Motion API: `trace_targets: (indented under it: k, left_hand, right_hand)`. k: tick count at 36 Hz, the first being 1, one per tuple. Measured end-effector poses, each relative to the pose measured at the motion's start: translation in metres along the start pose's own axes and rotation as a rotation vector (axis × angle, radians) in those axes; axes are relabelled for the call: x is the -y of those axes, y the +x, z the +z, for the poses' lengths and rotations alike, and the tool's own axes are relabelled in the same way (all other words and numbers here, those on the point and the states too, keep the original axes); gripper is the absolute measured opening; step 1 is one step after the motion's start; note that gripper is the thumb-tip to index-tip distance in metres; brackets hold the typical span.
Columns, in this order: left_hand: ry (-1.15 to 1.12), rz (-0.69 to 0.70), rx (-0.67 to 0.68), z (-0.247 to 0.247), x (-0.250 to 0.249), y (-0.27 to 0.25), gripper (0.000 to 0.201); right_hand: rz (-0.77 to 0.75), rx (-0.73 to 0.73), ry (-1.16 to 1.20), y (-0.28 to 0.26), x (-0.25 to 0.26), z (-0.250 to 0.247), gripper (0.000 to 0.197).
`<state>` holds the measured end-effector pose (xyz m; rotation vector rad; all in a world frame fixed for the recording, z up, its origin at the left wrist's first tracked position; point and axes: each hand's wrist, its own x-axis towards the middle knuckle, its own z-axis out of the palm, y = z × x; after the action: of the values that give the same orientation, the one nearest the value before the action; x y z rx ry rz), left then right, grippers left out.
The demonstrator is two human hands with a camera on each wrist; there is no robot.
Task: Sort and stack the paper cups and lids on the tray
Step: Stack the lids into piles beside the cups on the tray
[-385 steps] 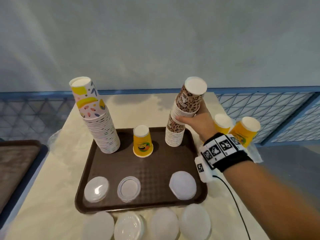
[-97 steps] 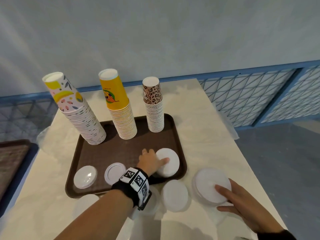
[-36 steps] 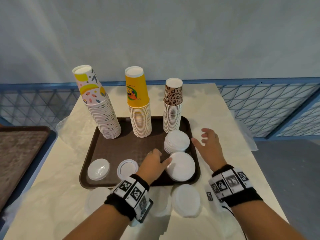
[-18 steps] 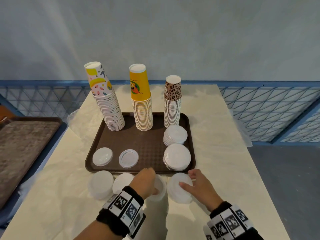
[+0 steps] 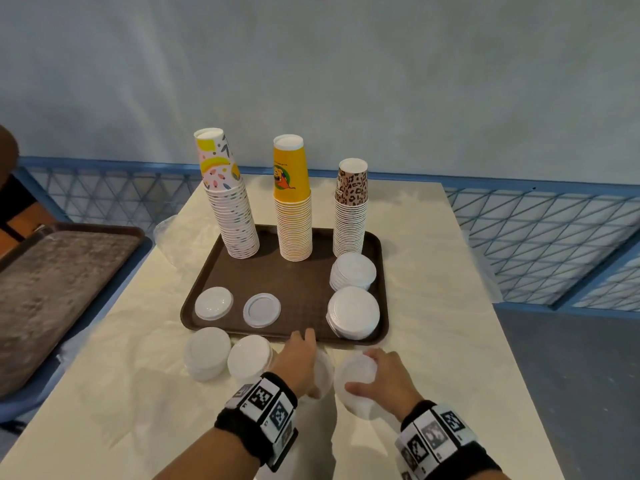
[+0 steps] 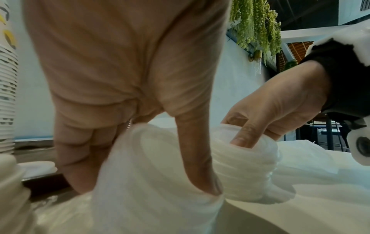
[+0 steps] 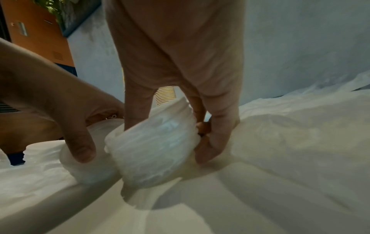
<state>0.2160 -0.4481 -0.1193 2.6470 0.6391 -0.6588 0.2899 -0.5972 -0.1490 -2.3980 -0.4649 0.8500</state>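
Observation:
Three cup stacks stand at the back of the brown tray (image 5: 207,289): floral (image 5: 232,209), yellow (image 5: 292,209), leopard (image 5: 350,216). On the tray's right lie two white lid stacks (image 5: 353,271) (image 5: 354,311); at its front left lie two single lids (image 5: 213,303) (image 5: 261,310). In front of the tray, my left hand (image 5: 301,362) grips a lid stack (image 6: 152,182) on the table. Beside it my right hand (image 5: 384,379) grips another lid stack (image 5: 356,375), thumb and fingers round its sides (image 7: 156,150), tilted off the table.
Two more lid stacks (image 5: 207,353) (image 5: 249,358) sit on the cream table left of my hands. A second brown tray (image 5: 52,282) lies off to the far left. A blue mesh railing (image 5: 536,244) runs behind and right of the table.
Both hands left the tray and came down to the lid stacks in front of it. Each now has its fingers round a stack; the right one has tipped up.

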Motion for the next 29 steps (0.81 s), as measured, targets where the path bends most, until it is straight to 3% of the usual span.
trace_targets:
  k: [2, 5, 9, 14, 18, 22, 29]
  left_hand:
    - [0.028, -0.012, -0.024, 0.004, 0.0, -0.002, 0.09]
    - [0.043, -0.018, -0.073, 0.009, 0.001, -0.005, 0.071]
    - [-0.179, 0.007, -0.102, -0.005, 0.007, -0.005, 0.044]
    - [-0.445, -0.095, -0.253, -0.06, 0.034, 0.004, 0.043]
    - [-0.447, -0.177, -0.34, -0.092, 0.061, 0.025, 0.044]
    - [-0.357, -0.228, -0.251, -0.101, 0.078, 0.045, 0.045]
    - [-0.211, -0.189, -0.124, -0.088, 0.095, 0.073, 0.046]
  right_hand:
    - [-0.01, -0.009, 0.007, -0.002, -0.001, -0.001, 0.074]
    - [-0.025, -0.004, 0.036, -0.003, -0.005, 0.0, 0.072]
    - [-0.077, 0.032, 0.069, -0.003, -0.005, -0.002, 0.064]
    - [-0.115, 0.007, 0.165, -0.014, 0.005, -0.004, 0.047]
    - [-0.142, -0.034, 0.263, -0.026, 0.019, -0.014, 0.044]
    - [-0.133, -0.082, 0.323, -0.035, 0.031, -0.019, 0.045]
    - [-0.072, -0.134, 0.439, -0.042, 0.057, -0.009, 0.043]
